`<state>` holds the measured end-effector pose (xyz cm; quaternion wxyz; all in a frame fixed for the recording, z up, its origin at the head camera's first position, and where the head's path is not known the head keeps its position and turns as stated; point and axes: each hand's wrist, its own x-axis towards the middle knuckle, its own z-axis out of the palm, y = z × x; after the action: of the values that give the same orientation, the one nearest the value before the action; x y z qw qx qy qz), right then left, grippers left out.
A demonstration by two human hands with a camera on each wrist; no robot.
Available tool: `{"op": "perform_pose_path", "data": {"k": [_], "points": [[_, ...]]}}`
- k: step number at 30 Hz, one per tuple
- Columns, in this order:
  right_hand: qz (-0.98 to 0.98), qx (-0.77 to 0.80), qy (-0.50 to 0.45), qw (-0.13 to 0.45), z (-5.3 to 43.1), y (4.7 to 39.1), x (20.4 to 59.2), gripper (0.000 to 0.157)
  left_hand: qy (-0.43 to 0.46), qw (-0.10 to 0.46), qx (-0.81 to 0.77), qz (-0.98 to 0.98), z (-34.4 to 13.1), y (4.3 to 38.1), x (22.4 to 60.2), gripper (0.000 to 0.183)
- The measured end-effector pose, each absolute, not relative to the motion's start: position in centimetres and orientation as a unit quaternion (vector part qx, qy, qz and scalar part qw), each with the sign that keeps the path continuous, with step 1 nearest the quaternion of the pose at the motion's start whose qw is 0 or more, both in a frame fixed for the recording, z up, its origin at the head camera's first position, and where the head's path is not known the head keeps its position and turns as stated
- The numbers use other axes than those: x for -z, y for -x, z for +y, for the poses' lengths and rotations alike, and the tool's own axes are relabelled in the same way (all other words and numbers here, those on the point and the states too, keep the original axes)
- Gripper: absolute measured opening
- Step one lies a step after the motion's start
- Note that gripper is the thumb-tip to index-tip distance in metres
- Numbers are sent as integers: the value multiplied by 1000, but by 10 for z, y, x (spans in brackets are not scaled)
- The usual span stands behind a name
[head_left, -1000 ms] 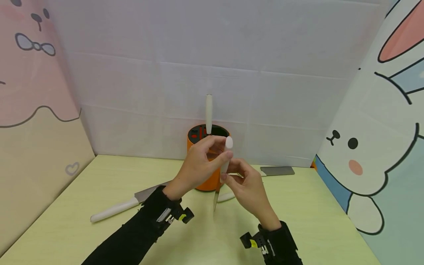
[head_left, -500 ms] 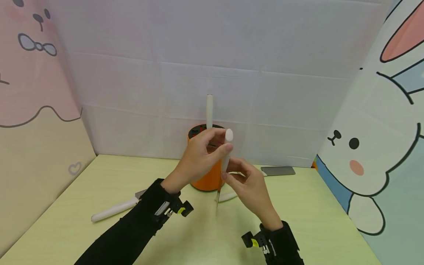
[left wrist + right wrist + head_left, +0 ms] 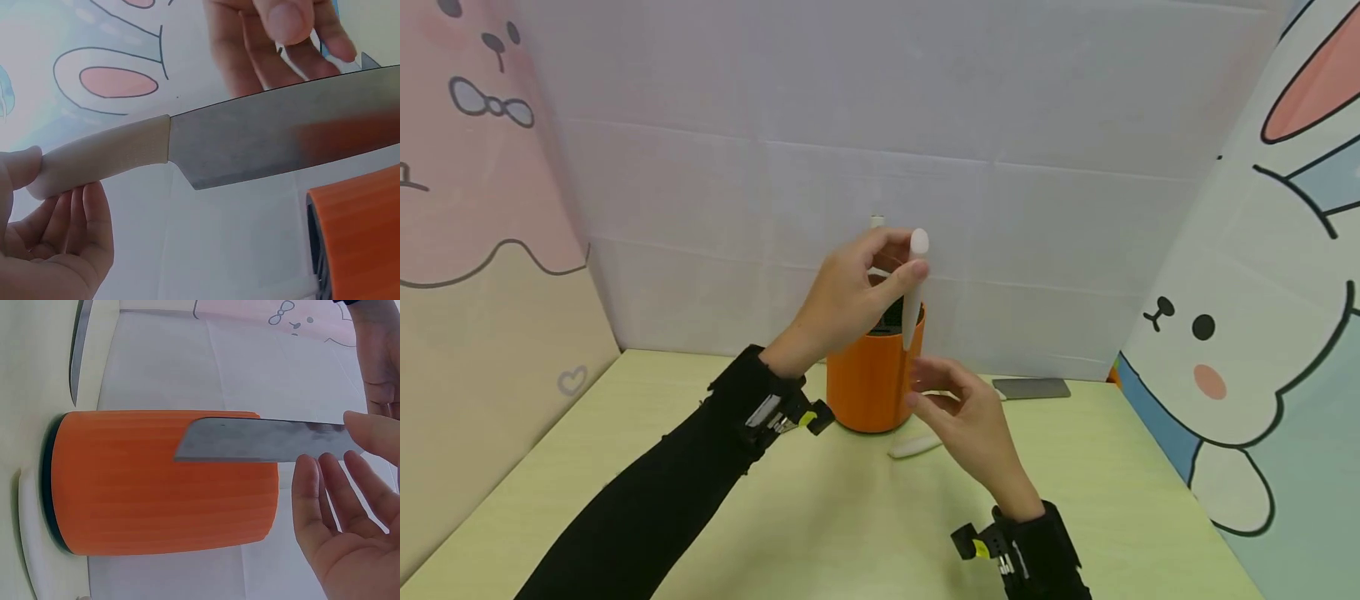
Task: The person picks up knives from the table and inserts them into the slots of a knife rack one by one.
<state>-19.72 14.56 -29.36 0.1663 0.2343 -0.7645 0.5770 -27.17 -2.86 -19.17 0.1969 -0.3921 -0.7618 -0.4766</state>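
My left hand (image 3: 850, 292) grips a kitchen knife (image 3: 913, 304) near the end of its white handle, with thumb and fingertips. In the left wrist view the whole handle and the broad steel blade (image 3: 250, 131) show. The blade points down in front of the orange round knife block (image 3: 868, 387), above the table. My right hand (image 3: 958, 421) is lower, with loosely bent fingers around the blade; the right wrist view shows its thumb and fingertips at the blade's edges, and I cannot tell if they touch. A second white handle (image 3: 877, 221) rises behind my left hand, mostly hidden.
A white handle (image 3: 915, 446) lies on the table at the foot of the block. Farther right lies a wide grey blade (image 3: 1030, 388). White cloth (image 3: 700, 308) hangs behind, and printed panels (image 3: 1210, 350) border both sides.
My left hand has lifted the knife upward, and its handle has risen out of my right hand's fingers. The right hand has stayed nearly in place. My left sleeve now covers the knife lying at left.
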Motion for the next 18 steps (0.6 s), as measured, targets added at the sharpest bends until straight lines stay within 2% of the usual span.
{"op": "perform_pose_path", "data": {"k": [8, 18], "points": [[-777, -567, -214, 169, 148, 195, 292, 37, 377, 195, 464, -778, -31, 246, 132, 27], [-792, -558, -198, 148, 151, 194, 291, 37, 366, 222, 448, -785, -31, 252, 96, 29]]}}
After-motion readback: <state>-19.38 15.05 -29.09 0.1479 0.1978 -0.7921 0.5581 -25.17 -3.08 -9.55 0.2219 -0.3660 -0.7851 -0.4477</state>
